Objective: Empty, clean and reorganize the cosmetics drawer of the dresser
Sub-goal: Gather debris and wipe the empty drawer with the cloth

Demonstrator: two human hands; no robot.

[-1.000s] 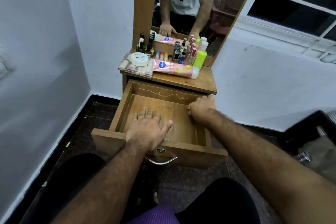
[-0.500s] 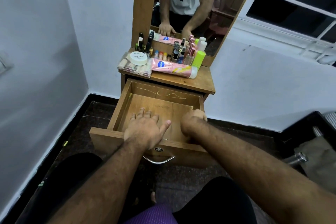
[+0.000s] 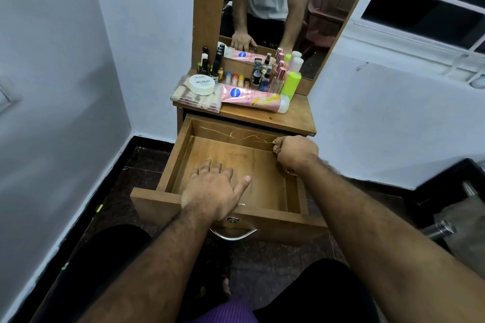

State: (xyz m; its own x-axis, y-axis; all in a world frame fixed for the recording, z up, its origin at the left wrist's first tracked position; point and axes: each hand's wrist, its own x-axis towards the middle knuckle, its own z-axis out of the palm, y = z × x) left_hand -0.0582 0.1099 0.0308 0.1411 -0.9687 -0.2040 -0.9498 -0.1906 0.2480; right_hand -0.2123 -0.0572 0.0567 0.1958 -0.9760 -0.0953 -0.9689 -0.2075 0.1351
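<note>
A private home is being shown, most likely a bedroom corner. A small wooden dresser (image 3: pixel 275 119) with a tall mirror (image 3: pixel 278 2) is being seen against plain white walls (image 3: pixel 65 86), its top being crowded with cosmetics: nail polish bottles (image 3: pixel 214 65), a pink lotion tube (image 3: pixel 254 98) and perfume sprays (image 3: pixel 278 73). A dark tiled floor (image 3: pixel 141 165) and a barred window (image 3: pixel 425 5) are also being seen.

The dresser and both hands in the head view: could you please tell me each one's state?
drawer: pulled out, nothing inside
left hand: flat, fingers spread, over the drawer front
right hand: fist gripping a brownish wad at the drawer's right wall
pink tube: lying on the dresser top
white jar: lidded
</note>
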